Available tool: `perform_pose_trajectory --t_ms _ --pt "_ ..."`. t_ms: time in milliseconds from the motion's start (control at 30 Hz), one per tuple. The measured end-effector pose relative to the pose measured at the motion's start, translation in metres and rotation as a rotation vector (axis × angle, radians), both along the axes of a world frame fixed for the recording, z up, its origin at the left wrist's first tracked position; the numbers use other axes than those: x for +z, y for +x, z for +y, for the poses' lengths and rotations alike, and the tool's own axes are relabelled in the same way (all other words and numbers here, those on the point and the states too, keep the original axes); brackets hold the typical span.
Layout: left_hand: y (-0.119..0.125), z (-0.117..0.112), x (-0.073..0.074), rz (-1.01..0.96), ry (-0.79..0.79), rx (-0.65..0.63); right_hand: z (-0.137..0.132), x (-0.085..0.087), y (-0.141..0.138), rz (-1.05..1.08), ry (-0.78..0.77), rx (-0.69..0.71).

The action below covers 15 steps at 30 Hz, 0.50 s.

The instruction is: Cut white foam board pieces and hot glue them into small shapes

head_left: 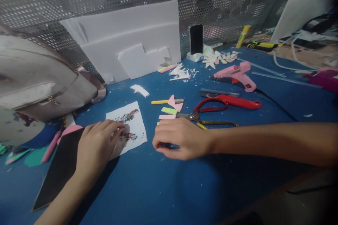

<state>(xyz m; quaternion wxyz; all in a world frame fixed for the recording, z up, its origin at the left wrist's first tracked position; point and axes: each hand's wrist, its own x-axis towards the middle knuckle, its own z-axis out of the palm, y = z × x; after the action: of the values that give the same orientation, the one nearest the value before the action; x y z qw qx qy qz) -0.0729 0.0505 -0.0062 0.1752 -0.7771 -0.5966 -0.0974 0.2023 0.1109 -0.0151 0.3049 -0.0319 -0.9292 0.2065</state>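
Observation:
My left hand rests over a white paper square on the blue table. Its fingers bend toward the thumb among small multicoloured glitter flakes, which lie in two loose patches. Whether flakes are caught between the fingertips is hidden. To the right of the paper, my right hand is curled just above the table, thumb and forefinger tips brought together; anything in them is too small to make out. Just behind it lie red-handled scissors and pink and green paper scraps.
A pink glue gun, red-handled pliers and a yellow stick lie toward the right and middle. White boards lean on the perforated metal panel beside a phone. At left are a pale bag and a black board.

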Motion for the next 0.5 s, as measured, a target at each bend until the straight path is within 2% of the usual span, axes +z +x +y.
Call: perform_pose_trajectory --t_ms 267,500 --pt "0.0043 0.0061 -0.0007 0.025 0.031 -0.004 0.0001 -0.0001 0.0 0.014 0.015 -0.015" --pt "0.0034 0.0069 -0.0005 -0.052 -0.006 -0.002 0.0001 -0.0015 0.0001 0.016 0.026 -0.018"
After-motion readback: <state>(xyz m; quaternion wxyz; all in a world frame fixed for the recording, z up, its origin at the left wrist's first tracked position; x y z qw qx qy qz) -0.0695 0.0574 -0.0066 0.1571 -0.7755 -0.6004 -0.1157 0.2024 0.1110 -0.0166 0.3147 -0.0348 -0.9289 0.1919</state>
